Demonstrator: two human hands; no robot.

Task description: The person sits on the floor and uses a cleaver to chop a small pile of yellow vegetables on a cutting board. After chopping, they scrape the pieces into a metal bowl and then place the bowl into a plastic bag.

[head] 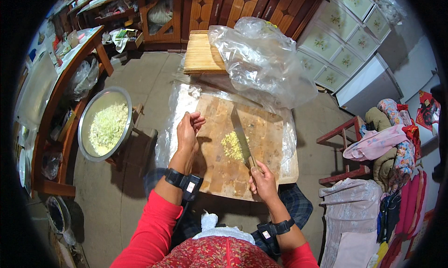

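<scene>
My right hand [262,181] is closed round the handle of a cleaver [240,136]. The blade stands edge-down over a small heap of finely chopped yellow food [231,147], perhaps ginger, on a wooden cutting board [217,173]. My left hand [189,129] is raised by the board's left edge, fingers loosely curled, palm turned inward, holding nothing. To the left, a large metal bowl [129,128] holds chopped pale green and whitish food [108,128] and rests on a wooden stool.
Beyond the board lie a bundle of thin sticks [203,54], a crumpled clear plastic bag [259,65] and a thin dark rod [229,91]. A cluttered wooden table [66,70] stands left. On the right, a red stool [344,178] bears clothes beside a cloth-covered surface [350,215].
</scene>
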